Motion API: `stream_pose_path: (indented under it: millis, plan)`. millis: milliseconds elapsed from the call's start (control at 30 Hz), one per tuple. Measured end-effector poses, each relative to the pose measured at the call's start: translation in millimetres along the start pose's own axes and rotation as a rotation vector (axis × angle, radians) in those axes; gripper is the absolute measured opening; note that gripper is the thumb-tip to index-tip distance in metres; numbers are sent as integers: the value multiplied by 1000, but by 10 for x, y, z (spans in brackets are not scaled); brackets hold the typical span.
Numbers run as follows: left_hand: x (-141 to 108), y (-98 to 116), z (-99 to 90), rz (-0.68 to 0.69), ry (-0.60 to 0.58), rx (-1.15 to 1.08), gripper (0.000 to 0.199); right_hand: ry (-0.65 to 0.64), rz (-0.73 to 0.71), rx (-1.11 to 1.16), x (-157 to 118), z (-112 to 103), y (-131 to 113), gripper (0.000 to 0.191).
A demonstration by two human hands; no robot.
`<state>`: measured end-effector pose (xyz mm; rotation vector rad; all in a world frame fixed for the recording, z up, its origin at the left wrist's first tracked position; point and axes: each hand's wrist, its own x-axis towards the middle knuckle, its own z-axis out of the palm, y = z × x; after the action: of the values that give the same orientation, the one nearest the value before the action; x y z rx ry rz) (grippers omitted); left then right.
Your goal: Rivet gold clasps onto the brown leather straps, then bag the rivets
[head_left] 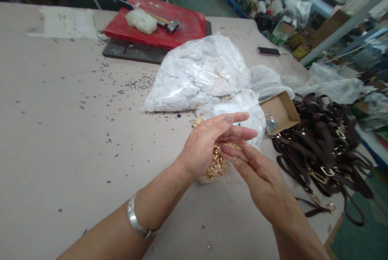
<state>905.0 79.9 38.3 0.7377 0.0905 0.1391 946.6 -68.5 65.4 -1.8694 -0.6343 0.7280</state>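
Note:
My left hand point(206, 143) is over a clear plastic bag of small gold metal pieces point(216, 168), its fingers stretched out to the right. From the right, my right hand point(260, 171) reaches in with straight fingers, and its fingertips meet the left palm and fingers. A tiny gold bit shows near the left palm; whether more lie in the hands is hidden. Just behind the hands rests a big clear bag filled with white packets point(203, 74), with a smaller white bag in front of it.
On the right lie a pile of dark brown straps point(321, 139) with gold clasps and an open cardboard box point(281, 112) with small silver parts. Farther back are a red board point(182, 22), a hammer point(172, 26) and a phone point(268, 51). Black bits point(130, 84) litter the table.

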Motion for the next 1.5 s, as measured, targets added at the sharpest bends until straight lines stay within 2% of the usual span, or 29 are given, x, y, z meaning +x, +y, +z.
stream_pose_path:
  millis: [167,367,567,700,1000,1133,1300,1500]
  plan:
    - [-21,-4,-7,-37,-27,27,35,-1,15,-1,-8,-8,-5,29]
    - [-40,24,45,7,-39,70,33,-10,24,47,-5,-8,29,30]
    - [-76,32,48,-51,-50,90,35,-1,28,40,-8,-5,23,29]
    - [-84,44,57,-37,-74,88,34,4,47,81,-13,1,29,36]
    - [-70,12,52,-11,-77,67,33,-10,39,46,5,-15,58,31]
    - [-48,15,72,12,-35,-9,43,-21,21,48,3,-11,28,32]
    - [-69,43,93,-12,-37,63,56,-16,24,76,12,-5,10,37]
    - [-52,50,96,25,-8,-29,35,3,48,148,-31,4,95,41]
